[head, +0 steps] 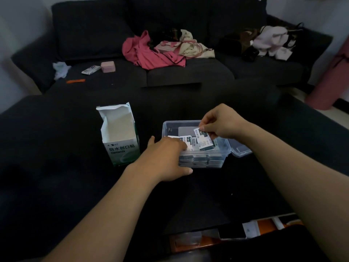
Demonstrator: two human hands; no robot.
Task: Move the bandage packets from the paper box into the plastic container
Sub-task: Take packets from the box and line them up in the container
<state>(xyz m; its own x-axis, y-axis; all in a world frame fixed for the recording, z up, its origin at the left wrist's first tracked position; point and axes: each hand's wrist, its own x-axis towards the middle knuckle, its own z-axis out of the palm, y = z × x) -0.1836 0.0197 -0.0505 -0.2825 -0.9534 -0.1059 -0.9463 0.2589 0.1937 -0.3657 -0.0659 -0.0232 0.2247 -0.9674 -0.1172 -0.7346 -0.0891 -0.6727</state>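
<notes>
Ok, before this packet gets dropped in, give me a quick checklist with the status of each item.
1. Packet held: the right hand pinches a bandage packet by its upper edge. Ok.
2. Packet over the target: it hangs above the open plastic container. Ok.
3. Container steadied: the left hand rests against its near left corner. Ok.
4. Lid out of the way: the lid lies off to the container's right. Ok.
5. Room inside: stacked packets already show through the clear wall; remaining space, cannot tell.
6. Paper box emptied: it stands open and what shows of the inside is bare, but the bottom is hidden. Cannot tell.
</notes>
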